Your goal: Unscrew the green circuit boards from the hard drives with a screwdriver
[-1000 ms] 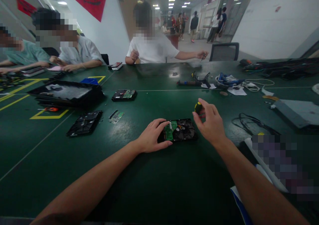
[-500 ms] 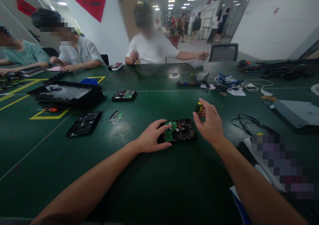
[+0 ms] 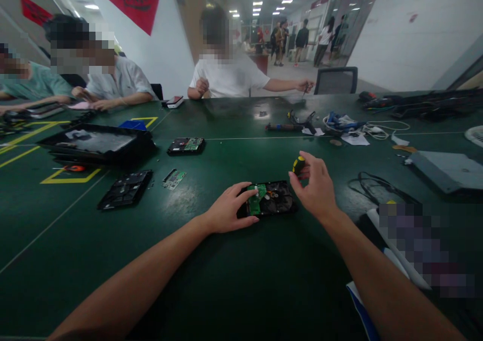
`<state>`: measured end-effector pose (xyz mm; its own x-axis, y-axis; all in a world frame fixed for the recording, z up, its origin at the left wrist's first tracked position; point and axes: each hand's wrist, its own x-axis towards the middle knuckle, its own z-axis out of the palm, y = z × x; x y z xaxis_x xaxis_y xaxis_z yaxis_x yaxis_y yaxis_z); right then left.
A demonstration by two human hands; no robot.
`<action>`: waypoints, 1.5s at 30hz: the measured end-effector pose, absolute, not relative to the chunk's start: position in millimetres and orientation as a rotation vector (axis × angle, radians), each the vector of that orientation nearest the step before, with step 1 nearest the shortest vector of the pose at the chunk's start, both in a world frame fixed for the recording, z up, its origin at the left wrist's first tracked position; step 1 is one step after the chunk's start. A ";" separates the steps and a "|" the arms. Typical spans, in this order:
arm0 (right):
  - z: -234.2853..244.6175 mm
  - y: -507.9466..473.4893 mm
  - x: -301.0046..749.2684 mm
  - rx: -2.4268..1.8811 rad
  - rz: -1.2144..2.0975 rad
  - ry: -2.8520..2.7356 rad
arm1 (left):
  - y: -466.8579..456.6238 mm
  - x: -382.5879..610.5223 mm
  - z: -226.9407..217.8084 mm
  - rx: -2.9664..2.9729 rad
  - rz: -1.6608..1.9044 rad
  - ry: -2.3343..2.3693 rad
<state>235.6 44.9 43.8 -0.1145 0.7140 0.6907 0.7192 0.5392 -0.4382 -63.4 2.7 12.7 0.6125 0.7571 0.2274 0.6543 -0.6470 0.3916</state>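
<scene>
A hard drive (image 3: 281, 198) lies flat on the green table in front of me, its green circuit board facing up at the left part. My left hand (image 3: 231, 207) rests over the drive's left end, thumb along the near edge and fingers on the board, holding it. Above the drive's right end, my right hand (image 3: 315, 185) grips a screwdriver (image 3: 298, 165) by its short black-and-yellow handle, between thumb and fingers. The handle leans; the shaft and tip are hidden or too dark to make out.
Left of me lie a loose circuit board (image 3: 174, 179), a black drive casing (image 3: 125, 190), another hard drive (image 3: 186, 146) and black trays (image 3: 98, 142). Cables (image 3: 345, 122) and a grey metal box (image 3: 447, 172) are on the right. A person in white (image 3: 230, 77) sits opposite.
The screwdriver handle tilts more and has shifted slightly left and down in my right hand. My left hand and the hard drive stay in place; the view has shifted a little.
</scene>
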 end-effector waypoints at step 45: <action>44.0 32.6 220.0 -1.051 0.166 -1.758 | 7.8 -38.3 33.4 2.557 0.555 0.991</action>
